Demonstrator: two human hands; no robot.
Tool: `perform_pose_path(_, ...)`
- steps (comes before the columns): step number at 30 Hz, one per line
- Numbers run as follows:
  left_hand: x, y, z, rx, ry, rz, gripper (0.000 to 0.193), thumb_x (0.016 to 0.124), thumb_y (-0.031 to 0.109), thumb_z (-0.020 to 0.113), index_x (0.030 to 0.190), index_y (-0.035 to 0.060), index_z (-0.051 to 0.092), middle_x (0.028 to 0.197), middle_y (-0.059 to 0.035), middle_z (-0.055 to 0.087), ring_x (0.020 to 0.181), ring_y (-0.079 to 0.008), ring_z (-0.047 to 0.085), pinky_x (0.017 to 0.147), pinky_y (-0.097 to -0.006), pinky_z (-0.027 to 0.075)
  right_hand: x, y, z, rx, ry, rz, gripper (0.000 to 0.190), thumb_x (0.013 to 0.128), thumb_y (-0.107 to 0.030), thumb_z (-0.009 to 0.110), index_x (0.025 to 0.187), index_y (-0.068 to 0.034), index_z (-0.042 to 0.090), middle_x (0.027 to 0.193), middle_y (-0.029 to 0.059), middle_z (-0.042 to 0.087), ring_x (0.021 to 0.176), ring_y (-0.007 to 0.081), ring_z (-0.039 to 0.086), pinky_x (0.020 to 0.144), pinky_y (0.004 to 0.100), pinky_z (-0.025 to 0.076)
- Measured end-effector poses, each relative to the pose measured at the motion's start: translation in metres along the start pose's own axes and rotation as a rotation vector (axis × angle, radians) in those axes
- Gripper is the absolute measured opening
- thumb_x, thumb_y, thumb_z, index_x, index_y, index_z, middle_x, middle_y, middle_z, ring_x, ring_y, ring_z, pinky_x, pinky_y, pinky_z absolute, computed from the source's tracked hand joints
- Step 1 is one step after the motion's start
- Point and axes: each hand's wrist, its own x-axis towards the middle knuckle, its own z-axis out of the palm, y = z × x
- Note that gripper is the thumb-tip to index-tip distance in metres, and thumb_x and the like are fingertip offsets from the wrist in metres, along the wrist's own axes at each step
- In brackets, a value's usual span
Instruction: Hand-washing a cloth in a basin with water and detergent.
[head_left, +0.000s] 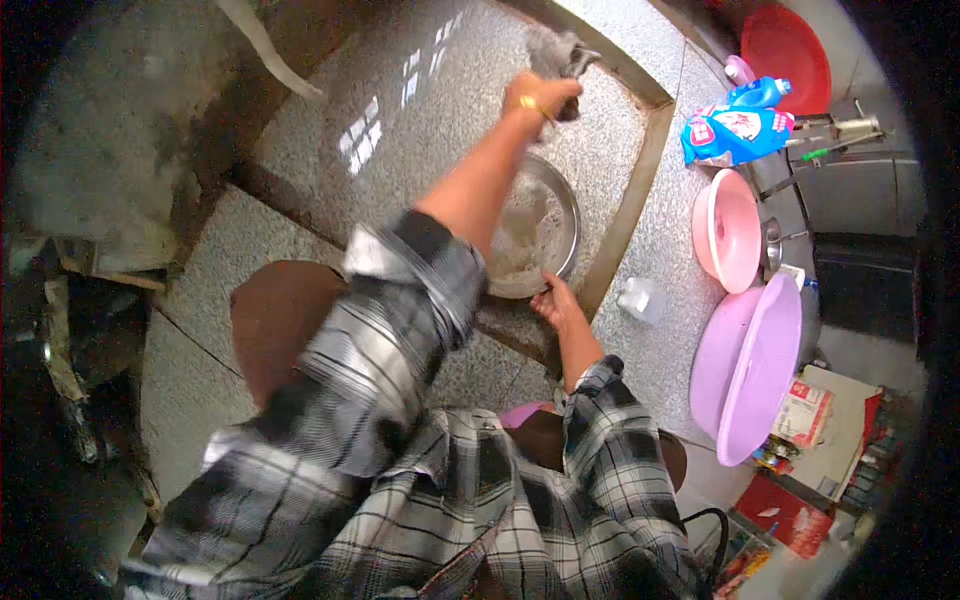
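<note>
My left hand (541, 99), with a yellow band at the wrist, is clenched on a wet-looking grey cloth (559, 56). The arm reaches out over a round metal basin (574, 214), and motion blurs the cloth. Cloudy, sudsy water (525, 225) fills the basin; my left forearm hides part of its left side. At the near edge of the basin, my right hand (556, 301) grips the rim with the thumb on top. The basin stands on a speckled stone floor (607, 142) inside a raised border.
Along the right lie a blue detergent bag (739, 135), a blue bottle (756, 93), a red basin (791, 60), a pink basin (735, 232) and purple basins (761, 375). A translucent plastic container (643, 300) sits nearer. A raised border (626, 217) runs beside the metal basin.
</note>
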Motion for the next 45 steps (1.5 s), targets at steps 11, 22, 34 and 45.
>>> perform_pose_path(11, 0.071, -0.001, -0.168, 0.519, -0.621, 0.025, 0.036, 0.057, 0.024, 0.069, 0.083, 0.0013, 0.058, 0.071, -0.0065, 0.059, 0.056, -0.0163, 0.056, 0.051, -0.0282, 0.047, -0.041, -0.084, 0.101, 0.085, 0.007, 0.076, 0.022, 0.07, -0.014, 0.05, 0.085, 0.001, 0.041, 0.071, 0.0101, 0.047, 0.048, 0.0186, 0.046, 0.038, 0.0238, 0.044)
perform_pose_path(22, -0.031, -0.146, -0.253, -0.046, -0.366, -0.144, 0.042, 0.06, 0.017, 0.064, 0.097, 0.003, 0.052, 0.085, -0.0067, 0.057, 0.076, -0.0169, 0.054, 0.064, -0.0291, 0.044, 0.017, -0.225, 0.147, -0.309, 0.084, -0.248, 0.036, 0.067, -0.008, 0.048, 0.102, -0.001, 0.04, 0.093, 0.0151, 0.049, 0.071, 0.0296, 0.052, 0.05, 0.0332, 0.048)
perform_pose_path(34, -0.04, -0.213, -0.266, -0.089, -0.057, -0.19, 0.048, 0.057, 0.016, 0.067, 0.099, -0.0004, 0.05, 0.089, -0.0095, 0.056, 0.079, -0.0193, 0.054, 0.071, -0.0323, 0.043, -0.07, -0.265, 0.227, -1.387, 0.764, -1.267, 0.055, 0.07, -0.004, 0.047, 0.119, 0.0, 0.023, 0.102, 0.0222, 0.044, 0.083, 0.0408, 0.051, 0.073, 0.0448, 0.043)
perform_pose_path(45, -0.051, -0.19, -0.274, -0.149, -0.042, 0.003, 0.042, 0.059, 0.013, 0.067, 0.094, -0.0016, 0.05, 0.082, -0.0094, 0.056, 0.071, -0.0168, 0.055, 0.064, -0.029, 0.045, -0.055, -0.201, 0.213, -0.656, 0.445, -0.738, 0.041, 0.07, -0.009, 0.045, 0.109, -0.001, 0.036, 0.079, 0.0169, 0.053, 0.058, 0.0272, 0.055, 0.039, 0.034, 0.045)
